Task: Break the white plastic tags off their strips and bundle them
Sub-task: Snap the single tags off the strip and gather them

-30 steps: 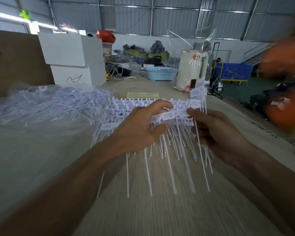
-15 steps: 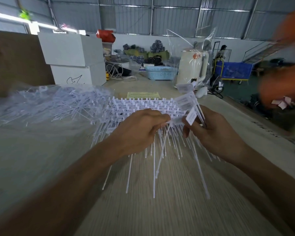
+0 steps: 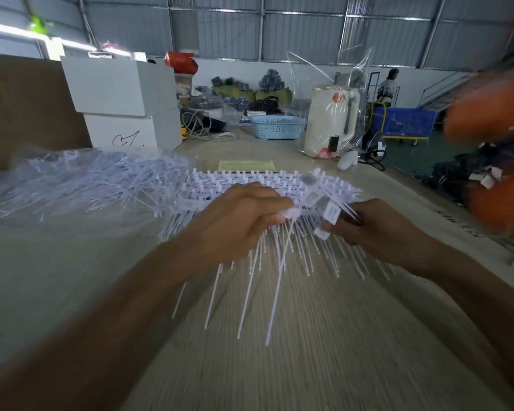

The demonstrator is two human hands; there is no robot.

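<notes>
While motion blur softens the whole view, these findings stand.
Hidden: the left hand (image 3: 238, 223) covers the near middle of the tag strips (image 3: 250, 185); how many strips lie stacked cannot be told.
Cut off: blurred orange shapes (image 3: 493, 114) at the right edge cannot be identified.
Left fingers: curled, pinching a white tag head against the strips' near edge.
Right hand (image 3: 377, 229): fingers curled round a small bunch of loose tags (image 3: 330, 212); the exact grip is blurred.
Position: strips are held above the worktop (image 3: 309, 351), between both hands.
Long axis: strips run left to right; their thin tails point toward the viewer and downward.
Bunch: heads up, stems slanting away to the right.
Left of strips: a clear bag of white tags (image 3: 80, 182) lies on the worktop.
</notes>
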